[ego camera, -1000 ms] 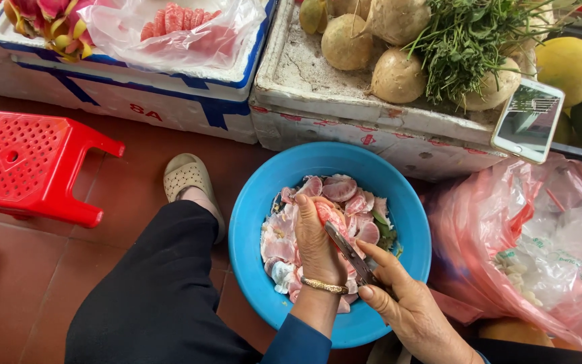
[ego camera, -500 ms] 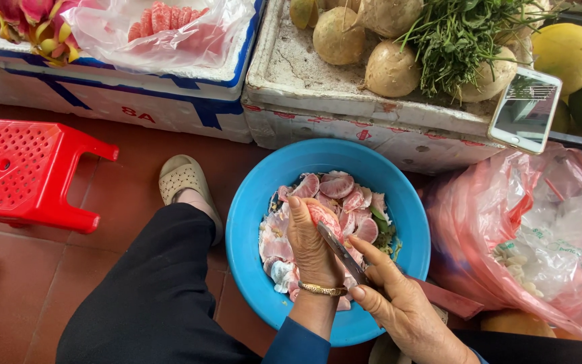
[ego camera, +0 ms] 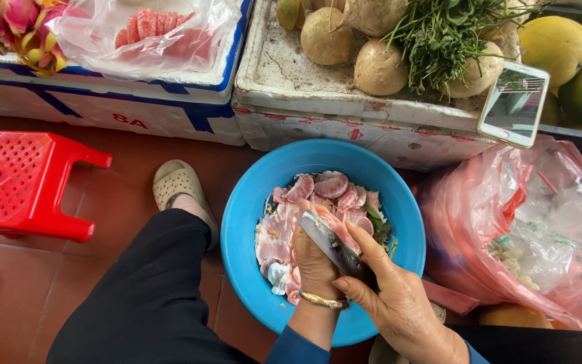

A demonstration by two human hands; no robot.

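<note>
Pomelo segment [ego camera: 328, 222] clenched in left hand [ego camera: 314, 263] over blue basin [ego camera: 250, 222] — right hand [ego camera: 392, 296] grips knife [ego camera: 328, 244].

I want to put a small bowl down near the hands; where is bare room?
Bare floor tiles lie between the red stool and the blue basin. Right of the basin, the pink bag crowds everything.

The person wears dark blue sleeves, their cuffs showing at both forearms near the bottom edge. A thin gold bangle [ego camera: 322, 300] circles the left wrist. Loose black trousers [ego camera: 146, 296] of plain, unmarked cloth cover the leg, and the foot wears a beige perforated clog [ego camera: 178, 183] with a rounded toe. Both hands are bare, without gloves.
</note>
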